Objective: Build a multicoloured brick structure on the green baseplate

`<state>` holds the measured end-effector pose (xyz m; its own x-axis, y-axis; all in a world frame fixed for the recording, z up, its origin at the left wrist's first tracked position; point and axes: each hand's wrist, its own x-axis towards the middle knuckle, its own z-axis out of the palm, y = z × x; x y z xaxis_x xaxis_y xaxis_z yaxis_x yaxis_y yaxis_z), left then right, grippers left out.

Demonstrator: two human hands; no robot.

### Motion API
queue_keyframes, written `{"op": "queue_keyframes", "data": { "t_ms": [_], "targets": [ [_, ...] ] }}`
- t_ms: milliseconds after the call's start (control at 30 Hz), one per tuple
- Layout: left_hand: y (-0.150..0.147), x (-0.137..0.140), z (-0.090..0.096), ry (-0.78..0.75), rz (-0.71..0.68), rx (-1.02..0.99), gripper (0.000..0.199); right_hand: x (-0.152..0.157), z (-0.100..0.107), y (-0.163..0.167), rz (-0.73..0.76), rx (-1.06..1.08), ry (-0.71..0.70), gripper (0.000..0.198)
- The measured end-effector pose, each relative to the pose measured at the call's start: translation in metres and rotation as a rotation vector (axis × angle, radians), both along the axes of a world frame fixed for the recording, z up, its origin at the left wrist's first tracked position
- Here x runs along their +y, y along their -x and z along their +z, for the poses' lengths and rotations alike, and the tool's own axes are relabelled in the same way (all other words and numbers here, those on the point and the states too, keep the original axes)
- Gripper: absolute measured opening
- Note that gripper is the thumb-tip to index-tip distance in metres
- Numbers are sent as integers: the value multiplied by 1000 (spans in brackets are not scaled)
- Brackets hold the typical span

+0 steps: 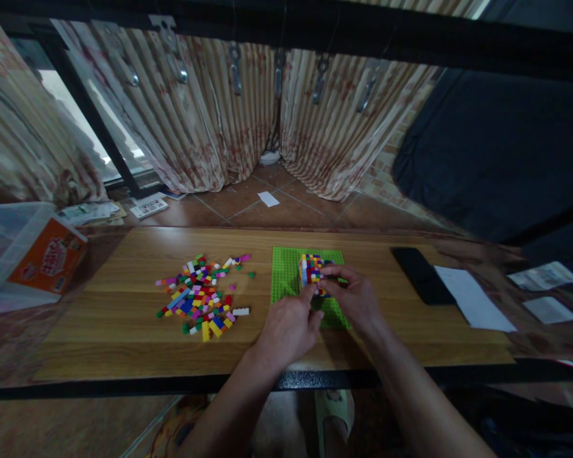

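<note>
A small structure of multicoloured toy bricks stands on a green studded baseplate. My left hand reaches in from the near side, its index fingertip against the structure's front lower edge and its thumb held apart. From the right, my right hand has its thumb and index finger closed at the structure's right front side. Whether a separate loose brick is between those fingertips is too small to tell. My hands hide the right and near parts of the structure. Loose toy bricks in many colours lie spread out left of the baseplate.
The wooden table bears a black flat object and a white paper sheet on the right. A clear plastic box with an orange label stands at the left. A black bar with metal hooks crosses above, before striped curtains.
</note>
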<state>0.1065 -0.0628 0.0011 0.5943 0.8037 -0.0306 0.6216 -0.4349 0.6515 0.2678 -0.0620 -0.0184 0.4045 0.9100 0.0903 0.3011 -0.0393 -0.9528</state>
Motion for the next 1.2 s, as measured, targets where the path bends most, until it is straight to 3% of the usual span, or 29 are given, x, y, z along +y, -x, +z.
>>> {"op": "queue_keyframes", "data": {
  "t_ms": [400, 633, 867, 1033, 1200],
  "targets": [
    [0, -4, -1, -79, -16, 47, 48, -1, -4, -2, 7, -29, -21, 24],
    [13, -2, 6, -113, 6, -17, 38, -1, -4, -8, 9, -34, 56, 33],
    [51, 23, 8, -131, 317, 9, 20, -2, 7, -8, -88, -18, 113, 35],
    [93, 46, 6, -183, 611, 204, 24, -1, 5, -13, -123, -93, 97, 32],
    [116, 59, 1, -264, 690, 347, 24, -1, 7, -11, -126, -118, 62, 30]
  ]
}}
